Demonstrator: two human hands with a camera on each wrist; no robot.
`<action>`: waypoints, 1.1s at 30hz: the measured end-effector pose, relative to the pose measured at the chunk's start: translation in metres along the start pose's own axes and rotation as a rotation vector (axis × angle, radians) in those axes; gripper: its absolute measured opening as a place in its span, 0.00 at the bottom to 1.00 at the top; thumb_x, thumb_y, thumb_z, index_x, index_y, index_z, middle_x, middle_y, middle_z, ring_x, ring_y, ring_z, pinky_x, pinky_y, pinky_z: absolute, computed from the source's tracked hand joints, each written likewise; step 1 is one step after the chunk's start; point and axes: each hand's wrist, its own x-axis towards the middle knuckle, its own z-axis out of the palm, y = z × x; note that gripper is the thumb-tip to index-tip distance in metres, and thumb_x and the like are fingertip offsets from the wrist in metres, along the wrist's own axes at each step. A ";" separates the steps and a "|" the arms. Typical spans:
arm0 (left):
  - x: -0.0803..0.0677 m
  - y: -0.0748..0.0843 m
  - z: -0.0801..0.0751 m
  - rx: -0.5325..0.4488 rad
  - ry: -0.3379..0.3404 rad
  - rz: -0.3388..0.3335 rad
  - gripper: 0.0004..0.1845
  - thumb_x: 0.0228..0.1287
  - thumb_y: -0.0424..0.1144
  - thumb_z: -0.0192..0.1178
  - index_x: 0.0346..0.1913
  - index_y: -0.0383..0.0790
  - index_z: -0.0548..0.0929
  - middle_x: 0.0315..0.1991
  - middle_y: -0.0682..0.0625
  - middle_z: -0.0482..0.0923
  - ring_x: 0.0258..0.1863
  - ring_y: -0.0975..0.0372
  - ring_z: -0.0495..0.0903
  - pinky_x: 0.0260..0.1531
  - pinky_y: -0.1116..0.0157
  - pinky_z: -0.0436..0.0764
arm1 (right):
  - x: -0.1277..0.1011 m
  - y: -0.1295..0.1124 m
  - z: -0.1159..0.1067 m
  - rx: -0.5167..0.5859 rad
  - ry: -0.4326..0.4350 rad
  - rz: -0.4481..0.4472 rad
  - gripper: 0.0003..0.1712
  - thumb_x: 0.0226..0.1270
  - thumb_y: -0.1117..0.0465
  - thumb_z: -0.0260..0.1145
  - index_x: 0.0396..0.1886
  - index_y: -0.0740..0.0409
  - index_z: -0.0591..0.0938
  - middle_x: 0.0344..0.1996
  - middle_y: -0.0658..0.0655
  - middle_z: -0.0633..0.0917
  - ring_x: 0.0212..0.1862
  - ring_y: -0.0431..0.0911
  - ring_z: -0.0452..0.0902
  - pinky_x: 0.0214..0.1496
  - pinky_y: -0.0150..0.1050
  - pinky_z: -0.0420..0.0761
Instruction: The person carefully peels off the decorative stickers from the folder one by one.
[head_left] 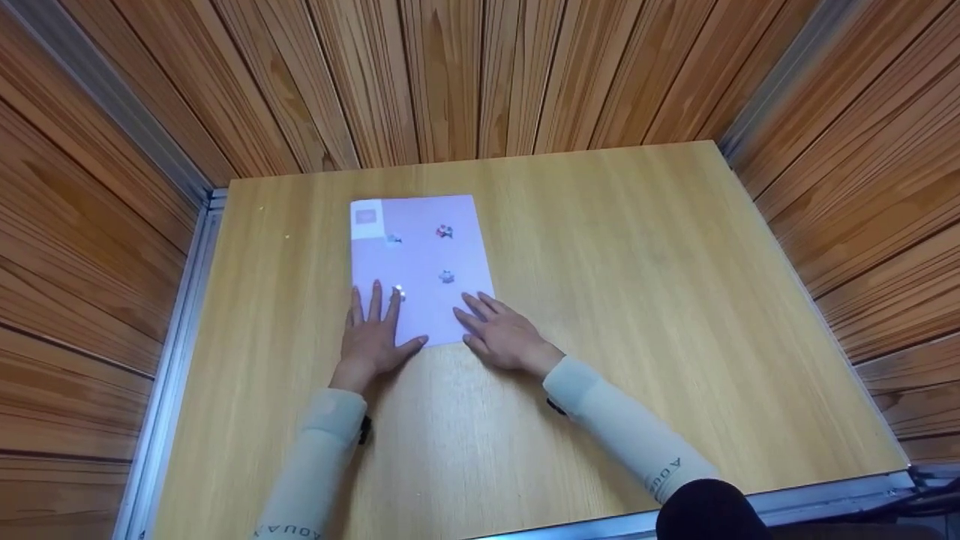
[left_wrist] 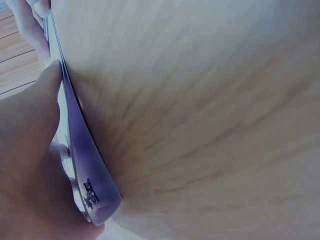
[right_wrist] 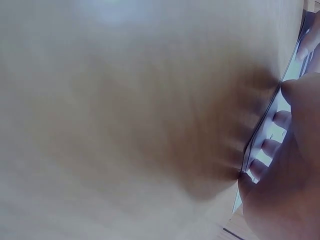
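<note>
A thin lilac booklet (head_left: 420,259) lies flat-looking on the table in the head view, with a white label (head_left: 367,229) at its upper left. Small printed-looking motifs dot its cover, among them a colourful cluster (head_left: 445,232) and a bluish star shape (head_left: 447,277). My left hand (head_left: 367,346) rests with spread fingers over its lower left corner, thumb at the bottom edge. At the lower right corner, the fingers of my right hand (head_left: 506,337) touch the cover. Seen from the left wrist, the purple underside (left_wrist: 90,155) of the near edge bows up slightly.
The wooden table (head_left: 637,285) extends widely to the right of the booklet. Wood-panelled walls (head_left: 442,82) enclose the back and both sides, with metal rails (head_left: 169,360) along the table's edges. A dark rounded object (head_left: 709,514) overlaps the front edge.
</note>
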 end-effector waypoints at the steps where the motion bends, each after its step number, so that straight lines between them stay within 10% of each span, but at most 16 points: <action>1: -0.001 0.001 0.001 0.002 0.006 0.008 0.54 0.65 0.71 0.57 0.83 0.46 0.49 0.83 0.38 0.33 0.79 0.34 0.26 0.75 0.36 0.43 | -0.002 0.001 0.000 0.004 0.005 -0.002 0.34 0.85 0.45 0.43 0.84 0.48 0.54 0.83 0.56 0.48 0.83 0.55 0.41 0.82 0.49 0.45; 33: -0.010 0.048 0.020 -0.013 0.012 0.131 0.53 0.63 0.70 0.61 0.83 0.48 0.52 0.84 0.41 0.37 0.80 0.37 0.30 0.72 0.39 0.60 | -0.064 0.035 -0.003 0.110 0.022 0.060 0.34 0.84 0.45 0.47 0.83 0.48 0.56 0.83 0.54 0.49 0.83 0.54 0.41 0.81 0.53 0.50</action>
